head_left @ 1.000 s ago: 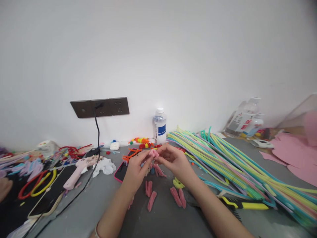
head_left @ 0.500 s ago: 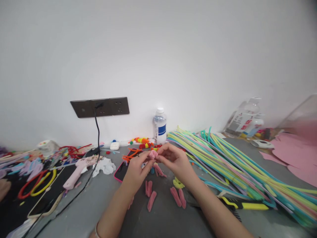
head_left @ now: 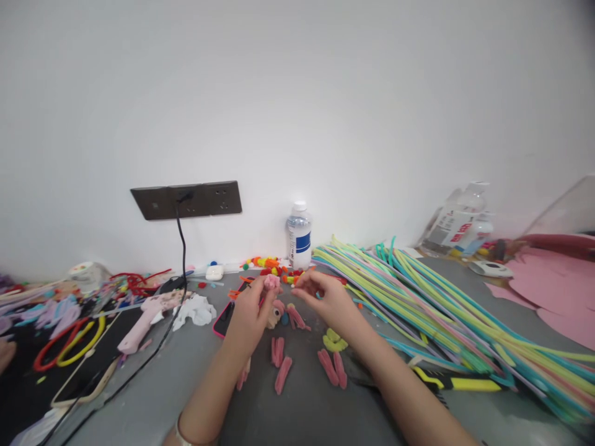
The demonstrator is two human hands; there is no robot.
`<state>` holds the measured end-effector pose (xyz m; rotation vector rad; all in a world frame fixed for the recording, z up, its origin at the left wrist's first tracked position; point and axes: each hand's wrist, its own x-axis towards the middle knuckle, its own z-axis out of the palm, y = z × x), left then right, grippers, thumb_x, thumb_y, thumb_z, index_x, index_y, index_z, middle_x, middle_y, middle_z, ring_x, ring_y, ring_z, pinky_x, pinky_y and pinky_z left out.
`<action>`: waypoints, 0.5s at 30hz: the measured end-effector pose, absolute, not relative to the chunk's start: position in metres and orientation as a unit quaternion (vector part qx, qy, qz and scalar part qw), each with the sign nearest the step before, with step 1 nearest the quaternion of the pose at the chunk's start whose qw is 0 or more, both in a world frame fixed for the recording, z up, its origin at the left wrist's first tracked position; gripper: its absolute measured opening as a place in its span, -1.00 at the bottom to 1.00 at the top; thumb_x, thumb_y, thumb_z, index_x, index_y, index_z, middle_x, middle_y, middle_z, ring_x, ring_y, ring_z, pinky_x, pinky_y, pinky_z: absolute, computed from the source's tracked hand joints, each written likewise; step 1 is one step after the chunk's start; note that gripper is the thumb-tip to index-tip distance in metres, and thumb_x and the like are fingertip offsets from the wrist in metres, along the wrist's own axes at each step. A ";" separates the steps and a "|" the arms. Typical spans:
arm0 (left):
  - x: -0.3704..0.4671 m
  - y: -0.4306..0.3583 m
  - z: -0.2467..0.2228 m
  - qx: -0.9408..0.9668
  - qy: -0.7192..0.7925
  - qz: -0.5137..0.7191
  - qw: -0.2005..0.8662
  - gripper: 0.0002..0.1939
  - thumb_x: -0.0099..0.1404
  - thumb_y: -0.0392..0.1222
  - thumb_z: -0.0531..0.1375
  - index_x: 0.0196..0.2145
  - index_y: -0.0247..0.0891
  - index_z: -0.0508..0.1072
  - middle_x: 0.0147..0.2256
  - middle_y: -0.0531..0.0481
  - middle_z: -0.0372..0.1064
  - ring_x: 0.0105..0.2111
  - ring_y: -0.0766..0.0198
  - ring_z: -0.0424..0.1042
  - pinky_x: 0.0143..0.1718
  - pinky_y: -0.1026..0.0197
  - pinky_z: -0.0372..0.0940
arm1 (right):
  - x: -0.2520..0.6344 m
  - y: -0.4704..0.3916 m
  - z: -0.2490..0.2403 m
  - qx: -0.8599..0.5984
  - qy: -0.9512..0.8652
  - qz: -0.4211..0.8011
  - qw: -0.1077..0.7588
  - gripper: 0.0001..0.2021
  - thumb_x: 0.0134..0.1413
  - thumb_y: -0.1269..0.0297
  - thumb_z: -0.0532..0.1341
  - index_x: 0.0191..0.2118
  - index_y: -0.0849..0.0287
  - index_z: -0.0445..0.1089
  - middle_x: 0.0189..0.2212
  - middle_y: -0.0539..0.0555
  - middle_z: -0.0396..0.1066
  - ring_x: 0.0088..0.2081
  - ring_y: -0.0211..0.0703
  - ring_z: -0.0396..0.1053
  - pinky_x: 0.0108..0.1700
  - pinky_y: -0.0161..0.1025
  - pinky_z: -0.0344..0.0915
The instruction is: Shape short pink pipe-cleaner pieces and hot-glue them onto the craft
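Note:
My left hand (head_left: 250,311) pinches a small fuzzy pink pipe-cleaner piece (head_left: 272,283) between thumb and fingers, raised above the table. To its right, my right hand (head_left: 323,297) is apart from that piece, its thumb and fingertips drawn together; whether anything tiny sits between them I cannot make out. Folded pink pipe-cleaner pieces (head_left: 283,375) lie on the table below, with another pink pair (head_left: 333,369) under my right wrist. A yellow-green pipe-cleaner piece (head_left: 334,340) rests by that wrist. Behind my left fingers, a dark phone with a pink edge (head_left: 224,319) is partly hidden.
Long pipe cleaners (head_left: 418,297) spread across the right side, beside a yellow-and-black tool (head_left: 465,383). A bottle (head_left: 300,238) stands by the wall. A pink glue gun (head_left: 139,328), black cord (head_left: 160,350) and crumpled tissue (head_left: 198,310) lie left. Another person's hand (head_left: 5,354) shows at the left edge.
My hands have moved apart. The left one has drawn the pink piece leftward and slightly up, and the right one no longer touches it.

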<state>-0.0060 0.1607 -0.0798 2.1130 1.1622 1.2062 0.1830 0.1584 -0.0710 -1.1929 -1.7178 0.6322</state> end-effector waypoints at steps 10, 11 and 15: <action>-0.002 0.160 -0.083 0.761 0.436 0.434 0.204 -0.81 0.42 -0.11 0.05 -0.25 -0.22 0.40 -0.19 -0.19 0.57 -0.16 0.04 0.55 -0.14 0.10 0.33 | 0.173 0.154 -0.083 -0.561 -0.733 0.259 0.284 -0.89 0.00 0.47 0.27 -0.32 0.15 0.42 -0.49 -0.01 0.52 -0.43 -0.14 0.43 -0.37 -0.27 0.19; -0.002 0.160 -0.083 0.760 0.436 0.436 0.207 -0.81 0.42 -0.11 0.05 -0.24 -0.22 0.41 -0.20 -0.19 0.57 -0.16 0.04 0.55 -0.14 0.10 0.33 | 0.175 0.156 -0.084 -0.554 -0.721 0.284 0.303 -0.91 0.01 0.46 0.27 -0.33 0.15 0.42 -0.49 -0.01 0.51 -0.45 -0.16 0.42 -0.39 -0.28 0.21; -0.002 0.160 -0.080 0.746 0.435 0.447 0.235 -0.79 0.43 -0.11 0.04 -0.24 -0.23 0.40 -0.26 -0.15 0.57 -0.21 0.07 0.55 -0.18 0.13 0.33 | 0.185 0.164 -0.081 -0.496 -0.657 0.384 0.419 -0.89 0.02 0.25 0.31 -0.36 0.17 0.44 -0.49 0.02 0.50 -0.52 -0.20 0.39 -0.43 -0.27 0.29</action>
